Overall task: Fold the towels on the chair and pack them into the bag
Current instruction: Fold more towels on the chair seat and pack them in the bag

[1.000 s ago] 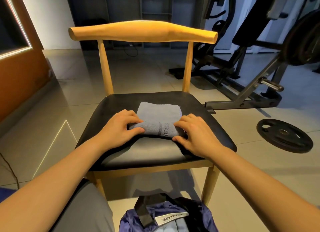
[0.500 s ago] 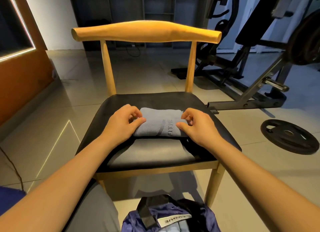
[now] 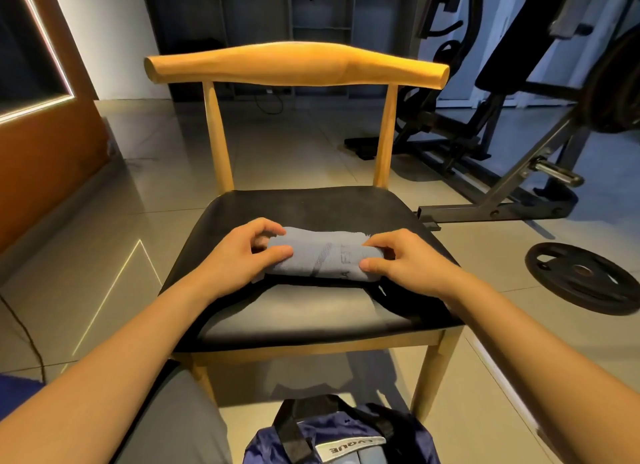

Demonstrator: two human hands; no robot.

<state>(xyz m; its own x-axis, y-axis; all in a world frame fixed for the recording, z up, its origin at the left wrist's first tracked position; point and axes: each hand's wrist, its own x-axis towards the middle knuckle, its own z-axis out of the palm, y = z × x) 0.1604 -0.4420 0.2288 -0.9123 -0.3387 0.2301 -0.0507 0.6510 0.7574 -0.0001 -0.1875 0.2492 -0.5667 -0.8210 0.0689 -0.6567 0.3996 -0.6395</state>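
I see the grey towel (image 3: 322, 257) rolled up on the chair (image 3: 311, 205) seat. My left hand (image 3: 239, 257) grips its left end, my right hand (image 3: 407, 261) pinches its right end. The blue bag (image 3: 341, 432) sits on the floor below.

Left hand (image 3: 242, 255) and right hand (image 3: 408, 262) reach forward, fingers (image 3: 266, 225) curled.

A single wide-angle camera on the head faces forward and down, close above the chair (image 3: 298, 63).
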